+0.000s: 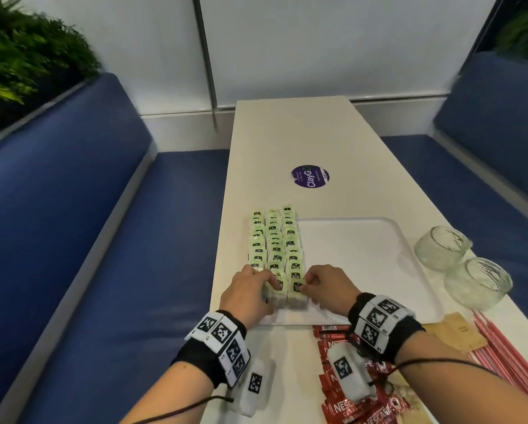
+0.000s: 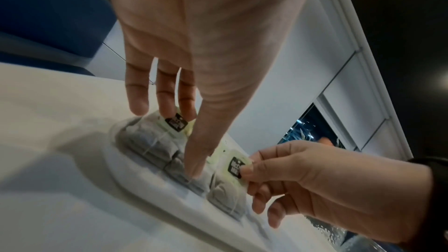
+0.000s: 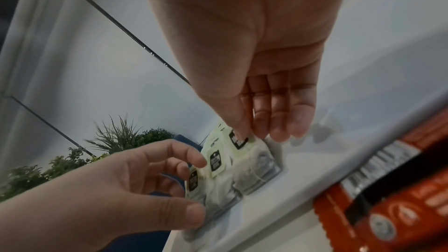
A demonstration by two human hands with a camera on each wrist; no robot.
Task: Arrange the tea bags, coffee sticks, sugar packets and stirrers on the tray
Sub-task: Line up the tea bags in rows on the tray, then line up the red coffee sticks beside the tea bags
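On the white surface point(image 1: 287, 142) lies a white tray point(image 1: 363, 255), and the tea bags point(image 1: 273, 240) stand in three neat rows along its left side, each with a pale green tag on top. Both hands work at the near end of these rows. The left hand point(image 1: 250, 293) rests over the nearest bags of the left and middle rows; in the left wrist view its fingers point(image 2: 138, 91) are rather straight and the tips touch the tags, and the thumb presses down on a bag, so this hand is not closed around anything. The right hand point(image 1: 323, 286) pinches the tag point(image 2: 236, 167) of the nearest bag in the right row between thumb and forefinger, and its other fingers are curled under it. In front of the tray, near the person, the red coffee sticks point(image 1: 348, 402) lie in a loose pile on the surface, partly hidden by the right wrist. To their right lie brown sugar packets point(image 1: 458, 332) and a bundle of red and white stirrers point(image 1: 507, 356), all outside the tray. Two glass bowls point(image 1: 461, 264) stand just beside the right edge of the tray. Blue seats point(image 1: 73, 209) are on both sides of the surface.
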